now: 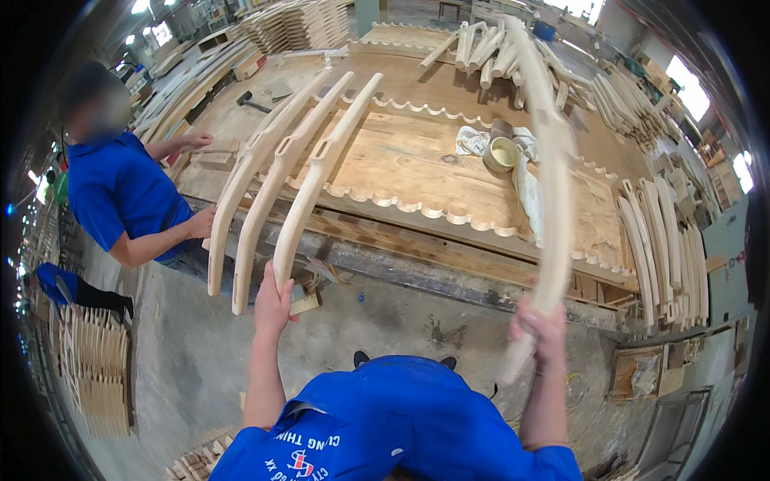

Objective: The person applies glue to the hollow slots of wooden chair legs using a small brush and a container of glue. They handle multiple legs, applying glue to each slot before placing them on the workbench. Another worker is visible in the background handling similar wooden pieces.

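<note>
My left hand (274,305) is closed around the near end of a curved wooden furniture leg (306,192), which rests on the bench with a slot cut into its side. Two similar legs, a middle one (269,192) and an outer one (233,200), lie beside it to the left. Over the right part of the bench, my right hand (544,327) grips another long curved leg (553,192) near its lower end. That leg is raised at a steep slant and smeared by motion. Scalloped wooden strips (417,206) run along the bench boards.
An open can (503,155) with pale contents stands by a white cloth (528,192). Farther back lies a pile of wooden pieces (497,56). More curved legs (654,240) lean at the right. A co-worker (132,192) stands at the left, near a hammer (253,103).
</note>
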Action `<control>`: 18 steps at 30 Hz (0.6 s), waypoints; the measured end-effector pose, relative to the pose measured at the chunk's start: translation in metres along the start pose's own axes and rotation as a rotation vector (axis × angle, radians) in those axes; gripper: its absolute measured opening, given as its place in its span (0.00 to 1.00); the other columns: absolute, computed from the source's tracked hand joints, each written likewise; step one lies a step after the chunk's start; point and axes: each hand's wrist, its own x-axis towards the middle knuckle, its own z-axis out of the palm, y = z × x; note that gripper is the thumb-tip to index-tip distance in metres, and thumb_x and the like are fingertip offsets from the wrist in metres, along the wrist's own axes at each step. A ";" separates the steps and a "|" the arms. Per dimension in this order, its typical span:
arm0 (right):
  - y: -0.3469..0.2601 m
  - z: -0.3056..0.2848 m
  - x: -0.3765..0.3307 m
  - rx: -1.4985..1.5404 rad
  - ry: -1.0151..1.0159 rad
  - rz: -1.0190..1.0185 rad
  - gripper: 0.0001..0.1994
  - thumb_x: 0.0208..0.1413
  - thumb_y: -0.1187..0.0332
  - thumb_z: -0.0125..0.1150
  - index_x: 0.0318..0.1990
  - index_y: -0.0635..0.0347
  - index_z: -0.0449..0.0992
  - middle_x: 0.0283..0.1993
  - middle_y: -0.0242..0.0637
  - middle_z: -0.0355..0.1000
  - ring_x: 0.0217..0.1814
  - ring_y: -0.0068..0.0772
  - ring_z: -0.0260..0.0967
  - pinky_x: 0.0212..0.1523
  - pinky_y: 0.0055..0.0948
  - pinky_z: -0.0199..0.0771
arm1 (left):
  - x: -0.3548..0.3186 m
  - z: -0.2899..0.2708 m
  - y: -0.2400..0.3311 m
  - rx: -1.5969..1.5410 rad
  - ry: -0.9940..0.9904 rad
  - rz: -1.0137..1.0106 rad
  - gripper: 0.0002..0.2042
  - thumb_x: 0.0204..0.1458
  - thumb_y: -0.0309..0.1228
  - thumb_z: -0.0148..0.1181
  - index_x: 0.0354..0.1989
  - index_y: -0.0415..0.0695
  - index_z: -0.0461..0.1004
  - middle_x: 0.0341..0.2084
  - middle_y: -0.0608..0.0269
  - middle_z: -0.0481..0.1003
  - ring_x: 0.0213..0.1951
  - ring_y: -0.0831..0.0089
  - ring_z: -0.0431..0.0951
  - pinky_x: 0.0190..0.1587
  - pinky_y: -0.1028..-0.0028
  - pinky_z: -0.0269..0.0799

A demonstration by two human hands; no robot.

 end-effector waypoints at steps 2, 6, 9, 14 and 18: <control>0.023 0.062 0.019 -0.085 0.047 -0.005 0.13 0.49 0.72 0.60 0.39 0.65 0.65 0.24 0.34 0.66 0.17 0.25 0.66 0.16 0.22 0.68 | 0.009 -0.011 0.030 -0.120 -0.156 -0.114 0.27 0.57 0.34 0.51 0.64 0.44 0.51 0.45 0.39 0.71 0.46 0.46 0.73 0.46 0.58 0.69; 0.073 0.141 0.035 -0.005 -0.119 0.073 0.15 0.51 0.75 0.57 0.45 0.64 0.61 0.28 0.35 0.68 0.19 0.25 0.68 0.17 0.23 0.70 | 0.007 -0.014 -0.002 -0.156 -0.197 -0.023 0.29 0.56 0.32 0.50 0.65 0.41 0.48 0.51 0.37 0.67 0.53 0.47 0.69 0.53 0.59 0.65; 0.106 0.183 0.040 -0.006 -0.116 0.129 0.18 0.52 0.75 0.58 0.48 0.65 0.59 0.28 0.35 0.66 0.20 0.25 0.67 0.19 0.24 0.71 | 0.010 -0.016 -0.006 -0.200 -0.252 -0.006 0.31 0.56 0.31 0.50 0.66 0.39 0.45 0.56 0.37 0.63 0.57 0.46 0.65 0.56 0.59 0.62; 0.166 0.239 0.046 -0.022 -0.019 0.089 0.19 0.53 0.74 0.58 0.50 0.66 0.58 0.29 0.33 0.64 0.20 0.22 0.65 0.19 0.22 0.68 | 0.013 -0.018 -0.007 -0.278 -0.344 -0.042 0.32 0.56 0.29 0.50 0.66 0.38 0.43 0.56 0.37 0.62 0.57 0.45 0.64 0.56 0.59 0.62; 0.190 0.242 0.043 -0.155 0.031 0.063 0.19 0.54 0.74 0.57 0.50 0.65 0.57 0.28 0.33 0.64 0.20 0.20 0.64 0.20 0.21 0.67 | 0.008 -0.016 -0.020 -0.298 -0.323 0.026 0.32 0.56 0.29 0.50 0.66 0.37 0.43 0.57 0.35 0.60 0.58 0.44 0.63 0.57 0.59 0.61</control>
